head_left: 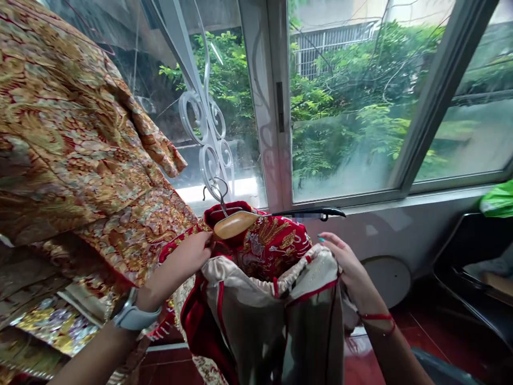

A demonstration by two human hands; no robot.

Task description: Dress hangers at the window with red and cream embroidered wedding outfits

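A red embroidered garment (272,246) hangs from a wooden hanger (235,224) with a metal hook, its cream lining (256,283) turned outward at the front. My left hand (188,256) grips the garment's red-and-gold collar edge just below the hanger. My right hand (340,259) pinches the cream lining's red-trimmed upper edge, holding the opening apart. The dark inside of the garment shows between my hands. A pale smartwatch (134,316) sits on my left wrist, and a red cord (377,318) circles my right wrist.
Gold-and-red brocade garments (80,160) hang at the left, close to my left arm. Behind the hanger are a window frame (266,107) and a white scrolled grille (204,128). A black chair (468,267) stands at the right, with a green bag (499,200) above it, over red floor tiles (168,371).
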